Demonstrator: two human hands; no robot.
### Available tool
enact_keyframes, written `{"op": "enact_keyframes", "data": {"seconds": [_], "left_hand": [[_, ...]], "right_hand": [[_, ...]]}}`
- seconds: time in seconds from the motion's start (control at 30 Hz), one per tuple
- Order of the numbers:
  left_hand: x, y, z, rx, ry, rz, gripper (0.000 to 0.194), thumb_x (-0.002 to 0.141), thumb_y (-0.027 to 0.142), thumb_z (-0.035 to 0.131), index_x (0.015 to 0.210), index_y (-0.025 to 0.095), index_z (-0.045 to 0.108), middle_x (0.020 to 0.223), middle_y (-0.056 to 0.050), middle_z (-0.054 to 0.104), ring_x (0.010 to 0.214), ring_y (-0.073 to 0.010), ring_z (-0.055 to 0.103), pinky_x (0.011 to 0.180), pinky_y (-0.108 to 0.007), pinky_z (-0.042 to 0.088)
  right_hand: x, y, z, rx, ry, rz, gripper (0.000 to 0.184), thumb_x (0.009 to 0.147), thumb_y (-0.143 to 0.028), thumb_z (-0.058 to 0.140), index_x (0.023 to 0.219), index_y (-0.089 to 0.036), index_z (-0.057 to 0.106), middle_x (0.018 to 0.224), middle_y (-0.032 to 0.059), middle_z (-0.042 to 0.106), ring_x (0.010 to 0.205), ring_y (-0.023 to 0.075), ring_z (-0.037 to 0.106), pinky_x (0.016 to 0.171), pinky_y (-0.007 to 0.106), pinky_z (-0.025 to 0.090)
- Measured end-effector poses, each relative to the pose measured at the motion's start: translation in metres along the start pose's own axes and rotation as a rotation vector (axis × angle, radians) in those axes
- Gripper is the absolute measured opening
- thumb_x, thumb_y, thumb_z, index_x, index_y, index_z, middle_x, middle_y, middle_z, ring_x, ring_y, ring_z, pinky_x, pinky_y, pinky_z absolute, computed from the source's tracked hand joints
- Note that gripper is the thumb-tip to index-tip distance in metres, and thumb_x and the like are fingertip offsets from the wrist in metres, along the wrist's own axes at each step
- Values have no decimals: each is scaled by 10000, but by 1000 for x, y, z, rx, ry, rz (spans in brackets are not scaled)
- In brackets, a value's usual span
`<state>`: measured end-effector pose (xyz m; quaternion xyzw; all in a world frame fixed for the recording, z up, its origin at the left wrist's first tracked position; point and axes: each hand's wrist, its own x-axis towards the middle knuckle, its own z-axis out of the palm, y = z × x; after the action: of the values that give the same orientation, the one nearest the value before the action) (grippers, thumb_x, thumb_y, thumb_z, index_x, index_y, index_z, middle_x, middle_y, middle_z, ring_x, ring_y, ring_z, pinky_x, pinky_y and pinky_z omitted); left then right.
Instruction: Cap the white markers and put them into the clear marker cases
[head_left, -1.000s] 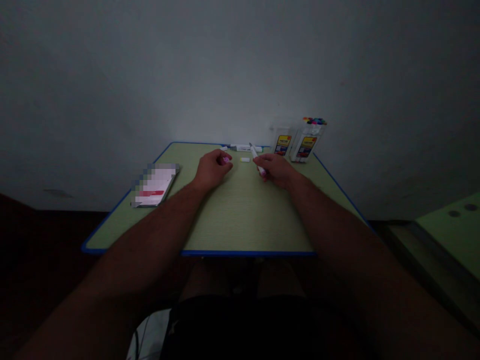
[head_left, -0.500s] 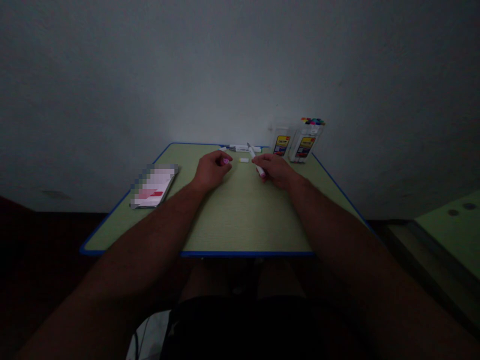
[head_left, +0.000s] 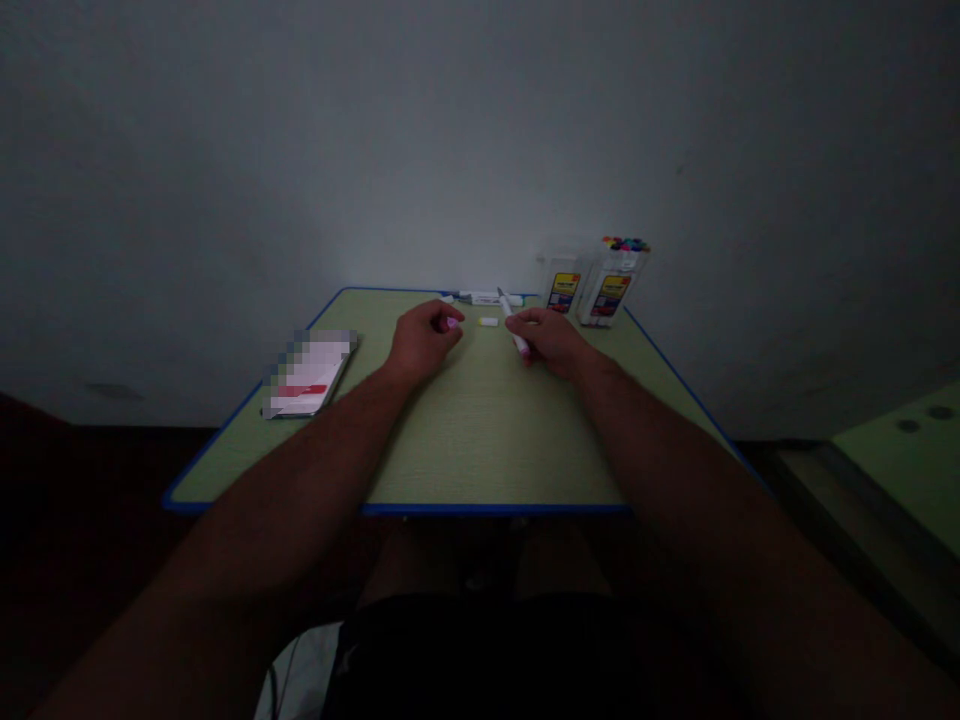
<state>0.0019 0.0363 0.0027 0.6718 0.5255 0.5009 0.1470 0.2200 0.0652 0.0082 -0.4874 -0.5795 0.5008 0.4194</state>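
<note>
My left hand (head_left: pixel 424 335) is closed around a small pink marker cap (head_left: pixel 451 323), most of it hidden by the fingers. In my right hand (head_left: pixel 553 335) is a white marker (head_left: pixel 513 322) with a pink end. It is held at a slant, its uncapped tip pointing up and away from me. Between the hands a white cap with a yellowish end (head_left: pixel 488 322) lies on the table. Just behind, another white marker (head_left: pixel 484 298) lies along the table's back edge, partly covered by the held marker. A further small white cap (head_left: pixel 448 298) rests beyond my left hand.
Two clear marker cases stand at the back right: one nearer the middle (head_left: pixel 561 285), the other (head_left: pixel 609 290) with several coloured markers in it. A phone (head_left: pixel 307 375) lies at the left of the green, blue-edged table (head_left: pixel 487 440). A wall rises behind.
Both hands keep nearly the same places and their holds on the cap and the marker. The view shifts very slightly; nothing else visibly moves.
</note>
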Motion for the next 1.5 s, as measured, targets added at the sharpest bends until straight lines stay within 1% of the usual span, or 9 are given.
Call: {"op": "enact_keyframes", "data": {"seconds": [0.23, 0.5, 0.7, 0.87, 1.0, 1.1, 1.23, 1.37, 1.5], "left_hand": [[0, -3, 1, -16, 3, 10, 168, 720, 188, 678, 878, 199, 736, 734, -5, 640, 673, -148, 526, 687, -310, 458], [1, -6, 2, -8, 9, 41, 173, 724, 183, 673, 882, 201, 740, 753, -8, 629, 699, -151, 538, 695, -310, 461], [1, -4, 1, -10, 13, 31, 174, 724, 198, 677, 885, 204, 742, 757, -10, 637, 714, -156, 549, 709, -315, 472], [3, -2, 1, -146, 37, -55, 177, 686, 185, 715, 862, 198, 733, 724, -2, 630, 686, -149, 559, 680, -306, 485], [7, -5, 1, -310, 54, -157, 204, 656, 184, 745, 858, 185, 717, 699, 8, 616, 630, -129, 554, 629, -295, 505], [9, -6, 0, -406, 87, -219, 216, 642, 165, 746, 853, 184, 701, 711, 16, 606, 635, -118, 560, 658, -305, 550], [10, -6, -1, -476, 123, -285, 224, 635, 109, 725, 839, 188, 676, 743, 14, 608, 671, -114, 580, 719, -329, 587], [10, -7, -1, -530, 127, -328, 231, 638, 64, 709, 826, 187, 653, 735, 12, 613, 665, -114, 584, 731, -340, 595], [10, -5, -1, -591, 116, -362, 216, 643, 37, 696, 798, 178, 645, 707, 13, 615, 640, -110, 584, 719, -329, 590]], "right_hand": [[1, 1, 0, 21, -8, 6, 226, 842, -348, 783, 808, -179, 637, 561, -37, 545, 411, 66, 445, 368, 178, 414], [-1, -2, 0, 14, -13, 21, 176, 889, -297, 729, 811, -177, 627, 582, -33, 556, 426, 77, 464, 376, 199, 431], [-1, -2, 0, 23, -9, 26, 176, 881, -295, 737, 809, -179, 626, 567, -40, 550, 417, 80, 456, 377, 205, 427], [-1, -1, -1, -7, -8, -9, 168, 859, -303, 759, 808, -173, 664, 556, -42, 549, 412, 71, 446, 375, 192, 399], [0, 0, -6, -82, -17, -58, 217, 842, -324, 765, 730, -153, 693, 522, -31, 552, 405, 63, 438, 377, 185, 362], [0, -2, -10, -143, -25, -80, 250, 830, -336, 770, 684, -149, 693, 513, -19, 567, 410, 64, 455, 392, 186, 365], [0, -5, -15, -182, -48, -101, 200, 834, -282, 752, 692, -148, 706, 533, -20, 565, 428, 69, 477, 418, 194, 405], [1, -5, -17, -196, -60, -106, 173, 827, -245, 736, 689, -147, 701, 529, -31, 527, 436, 70, 462, 428, 204, 420], [4, -2, -19, -243, -72, -123, 174, 819, -266, 734, 699, -145, 698, 518, -39, 513, 437, 70, 459, 434, 208, 405]]}}
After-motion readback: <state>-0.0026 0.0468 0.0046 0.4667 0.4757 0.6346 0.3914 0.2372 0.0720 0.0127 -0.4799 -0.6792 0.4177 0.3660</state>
